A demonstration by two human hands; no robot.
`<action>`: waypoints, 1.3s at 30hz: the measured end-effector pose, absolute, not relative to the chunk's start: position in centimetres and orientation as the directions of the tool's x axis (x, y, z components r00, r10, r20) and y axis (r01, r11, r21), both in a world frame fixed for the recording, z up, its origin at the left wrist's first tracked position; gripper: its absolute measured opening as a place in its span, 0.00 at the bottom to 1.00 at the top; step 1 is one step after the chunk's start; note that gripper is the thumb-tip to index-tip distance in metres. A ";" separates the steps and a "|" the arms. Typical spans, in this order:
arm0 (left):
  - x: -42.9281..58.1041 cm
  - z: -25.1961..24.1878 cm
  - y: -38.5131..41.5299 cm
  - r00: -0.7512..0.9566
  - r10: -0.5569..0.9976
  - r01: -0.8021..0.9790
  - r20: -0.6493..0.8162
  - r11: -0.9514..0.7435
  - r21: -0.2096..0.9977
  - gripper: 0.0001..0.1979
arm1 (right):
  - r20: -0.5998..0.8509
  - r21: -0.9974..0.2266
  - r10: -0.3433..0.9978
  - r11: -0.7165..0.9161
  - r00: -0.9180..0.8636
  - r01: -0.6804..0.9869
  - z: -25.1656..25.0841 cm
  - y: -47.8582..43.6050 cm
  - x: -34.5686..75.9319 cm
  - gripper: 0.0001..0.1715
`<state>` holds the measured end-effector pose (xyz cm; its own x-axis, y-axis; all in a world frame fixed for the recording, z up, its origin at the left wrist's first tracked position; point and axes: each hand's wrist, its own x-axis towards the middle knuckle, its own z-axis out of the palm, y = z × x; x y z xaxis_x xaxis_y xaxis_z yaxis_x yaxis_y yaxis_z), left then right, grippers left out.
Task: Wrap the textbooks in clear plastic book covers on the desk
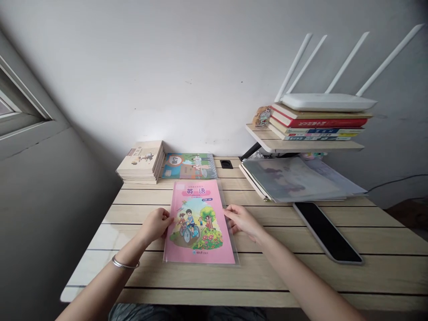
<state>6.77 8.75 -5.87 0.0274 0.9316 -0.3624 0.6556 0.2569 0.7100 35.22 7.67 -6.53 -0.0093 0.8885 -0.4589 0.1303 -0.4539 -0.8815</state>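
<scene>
A pink schoolbook (199,222) with a cartoon cover lies flat on the wooden desk (277,272), inside a clear plastic sleeve. My left hand (155,224) is curled against its left edge, with a silver bangle on that wrist. My right hand (241,218) rests at the book's right edge, fingers pinching the clear cover's border.
A stack of books (142,162) and a green book (189,166) lie at the back. Clear covers (294,178) and a black phone (327,232) are at the right. A small shelf (301,145) holds books and a white router (327,101).
</scene>
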 end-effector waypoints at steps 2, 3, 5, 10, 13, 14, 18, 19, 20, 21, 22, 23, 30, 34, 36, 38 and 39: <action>6.8 -5.9 8.6 0.010 0.936 0.650 -0.352 0.261 0.713 0.07 | -0.455 -0.885 0.891 -0.451 -0.008 0.117 -6.6 7.6 35.2 0.12; 6.9 -6.0 8.5 0.000 0.938 0.645 -0.347 0.265 0.716 0.09 | -0.457 -0.885 0.889 -0.454 -0.013 0.106 -6.6 7.6 35.2 0.12; 6.9 -6.1 8.4 -0.001 0.940 0.628 -0.341 0.266 0.732 0.11 | -0.464 -0.883 0.885 -0.461 -0.024 0.085 -6.5 7.5 35.1 0.11; 7.1 -6.0 8.3 -0.023 0.944 0.532 -0.328 0.289 0.796 0.10 | -0.467 -0.881 0.884 -0.464 -0.014 0.094 -5.8 7.4 35.1 0.10; 7.3 -5.8 8.1 -0.053 0.932 0.419 -0.359 0.348 0.839 0.09 | -0.446 -0.890 0.895 -0.440 -0.024 0.117 -5.6 7.3 35.2 0.09; 7.4 -5.7 8.0 -0.054 0.926 0.393 -0.374 0.364 0.845 0.09 | -0.435 -0.894 0.900 -0.429 -0.023 0.126 -5.6 7.2 35.2 0.08; 7.6 -5.3 7.3 -0.031 0.905 0.330 -0.425 0.410 0.850 0.13 | -0.376 -0.912 0.927 -0.370 -0.001 0.179 -6.0 7.2 35.1 0.07; 7.7 -5.2 7.1 -0.016 0.900 0.304 -0.436 0.420 0.855 0.14 | -0.359 -0.916 0.933 -0.353 0.002 0.190 -6.1 7.3 35.1 0.07; 7.7 -5.0 6.9 0.000 0.893 0.270 -0.450 0.434 0.860 0.16 | -0.350 -0.918 0.937 -0.343 0.001 0.198 -6.1 7.3 35.1 0.07; 7.8 -4.9 6.7 0.014 0.884 0.230 -0.467 0.452 0.862 0.17 | -0.346 -0.919 0.938 -0.339 0.002 0.201 -6.1 7.3 35.0 0.08; 7.9 -4.7 6.6 0.025 0.875 0.190 -0.483 0.470 0.862 0.19 | -0.347 -0.918 0.938 -0.340 0.003 0.203 -6.1 7.3 35.0 0.08; 8.0 -4.6 6.5 0.032 0.869 0.158 -0.494 0.484 0.861 0.21 | -0.350 -0.917 0.937 -0.343 0.002 0.206 -6.0 7.3 34.9 0.08; 9.3 -4.3 6.1 -0.033 0.880 0.076 -0.473 0.474 0.877 0.21 | -0.374 -0.900 0.928 -0.364 0.006 0.240 -5.9 7.7 34.9 0.06; 9.4 -5.0 5.8 0.049 0.854 -0.035 -0.518 0.520 0.853 0.19 | -0.380 -0.906 0.925 -0.373 0.005 0.201 -5.9 7.8 35.1 0.06; 9.3 -5.3 5.7 0.084 0.848 -0.081 -0.524 0.530 0.844 0.19 | -0.360 -0.917 0.933 -0.354 0.005 0.184 -5.9 7.7 35.2 0.09; 9.2 -5.5 5.7 0.101 0.850 -0.119 -0.517 0.527 0.842 0.18 | -0.323 -0.930 0.946 -0.316 -0.007 0.187 -6.0 7.6 35.2 0.11; 9.1 -5.5 5.7 0.104 0.851 -0.126 -0.515 0.525 0.842 0.18 | -0.298 -0.937 0.955 -0.289 -0.016 0.199 -6.0 7.5 35.2 0.11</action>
